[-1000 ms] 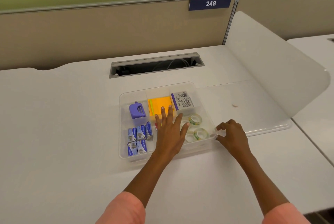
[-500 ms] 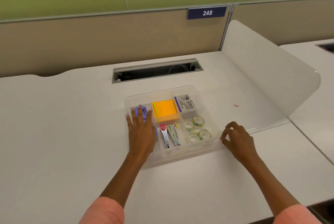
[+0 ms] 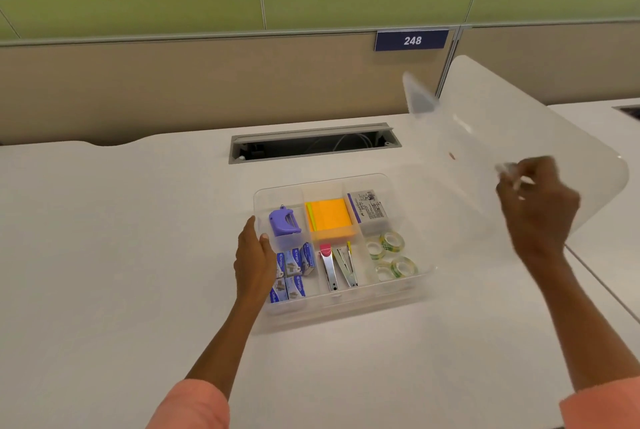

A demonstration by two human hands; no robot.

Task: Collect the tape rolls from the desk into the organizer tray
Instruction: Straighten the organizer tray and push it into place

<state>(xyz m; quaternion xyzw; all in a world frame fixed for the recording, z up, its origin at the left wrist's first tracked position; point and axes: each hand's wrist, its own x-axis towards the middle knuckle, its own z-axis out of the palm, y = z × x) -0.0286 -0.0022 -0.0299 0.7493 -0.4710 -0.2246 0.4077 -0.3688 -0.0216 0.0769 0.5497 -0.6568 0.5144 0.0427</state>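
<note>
The tapes [image 3: 391, 255] are lying in the tray's [image 3: 346, 304] right front compartment; probably light, stiff, smooth, best pinched across the ring; left hand [image 3: 254, 257] is gripping the tray's wall; right hand [image 3: 536, 206] is pinching the lid [image 3: 420, 96].

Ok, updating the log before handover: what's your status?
Left hand grips organizer tray at left wall. Right hand holds clear lid raised. Four tape rolls in front-right compartment. Nothing in the way.

noted clear, smooth plastic in organizer tray [image 3: 346, 305] and lid [image 3: 420, 97], faintly glossy. tape rolls [image 3: 391, 241] of transparent glossy film. bright polished metal on two staple tools [image 3: 329, 272]. matt paper in note pad [image 3: 330, 217]. tabletop [image 3: 121, 238] smooth, matt. sleeve [image 3: 194, 408] of matt cloth.
</note>
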